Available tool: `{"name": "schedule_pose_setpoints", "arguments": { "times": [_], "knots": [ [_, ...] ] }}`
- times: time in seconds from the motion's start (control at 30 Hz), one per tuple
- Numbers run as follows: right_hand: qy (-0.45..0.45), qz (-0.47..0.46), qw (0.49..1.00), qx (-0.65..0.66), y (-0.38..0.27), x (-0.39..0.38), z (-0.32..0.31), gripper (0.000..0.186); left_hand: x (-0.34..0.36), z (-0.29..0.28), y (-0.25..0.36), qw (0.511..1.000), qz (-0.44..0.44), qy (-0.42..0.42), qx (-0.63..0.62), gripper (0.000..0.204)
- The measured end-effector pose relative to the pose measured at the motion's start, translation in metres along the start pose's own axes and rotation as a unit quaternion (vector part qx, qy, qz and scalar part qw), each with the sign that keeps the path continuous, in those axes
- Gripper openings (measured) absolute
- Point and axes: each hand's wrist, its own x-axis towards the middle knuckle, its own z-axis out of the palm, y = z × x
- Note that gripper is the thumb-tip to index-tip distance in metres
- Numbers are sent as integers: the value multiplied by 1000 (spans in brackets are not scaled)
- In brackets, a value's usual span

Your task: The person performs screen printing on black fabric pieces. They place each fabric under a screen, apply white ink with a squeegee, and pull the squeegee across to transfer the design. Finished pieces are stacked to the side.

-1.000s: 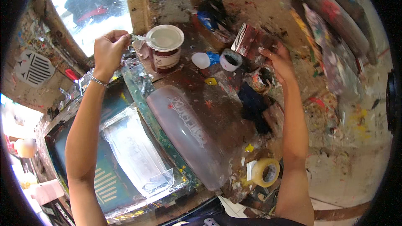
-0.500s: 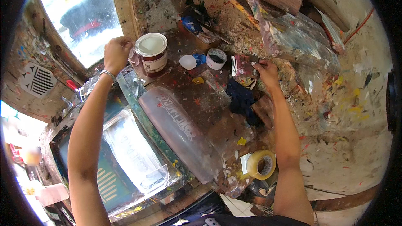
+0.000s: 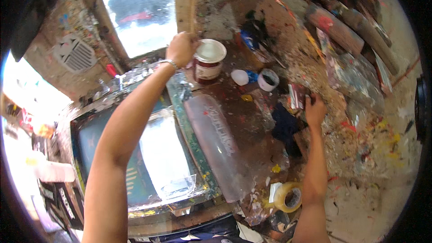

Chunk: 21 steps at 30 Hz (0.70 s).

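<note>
My left hand (image 3: 182, 48) is at the left edge of a dark-red tub (image 3: 207, 73) with a pale, whitish top, its fingers bent together. Whatever they pinch, if anything, is hidden. At the right of the bench my right hand (image 3: 316, 110) grips the side of a small dark-red container with a silvery band (image 3: 298, 96). Between the hands are a white jar with dark contents (image 3: 268, 81) and a round white lid (image 3: 239, 77). Just below the red container lies a crumpled dark-blue cloth (image 3: 285, 123).
A framed screen (image 3: 108, 137) with a bright white sheet lies at left. Beside it is a long translucent roll (image 3: 211, 146). A tape roll (image 3: 288, 197) sits near my right forearm. Paint-stained wooden pieces (image 3: 335, 27) and crumpled plastic (image 3: 357, 78) are at far right.
The view has shifted, so the scene sits farther right and somewhat lower. My left hand is closer to the tub's top edge. My right hand stays on the red container.
</note>
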Motion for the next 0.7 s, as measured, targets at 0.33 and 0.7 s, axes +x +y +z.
{"name": "schedule_pose_setpoints", "arguments": {
  "times": [0.33, 0.7],
  "knots": [
    [55, -60, 997, 14, -4, -2, 12, 25, -25, -18, -13, 998, 33, 27, 52, 51],
    [92, -16, 987, 131, -4, -32, -24, 30, -242, -123, -104, 992, 29, 31, 122, 39]
  ]
}}
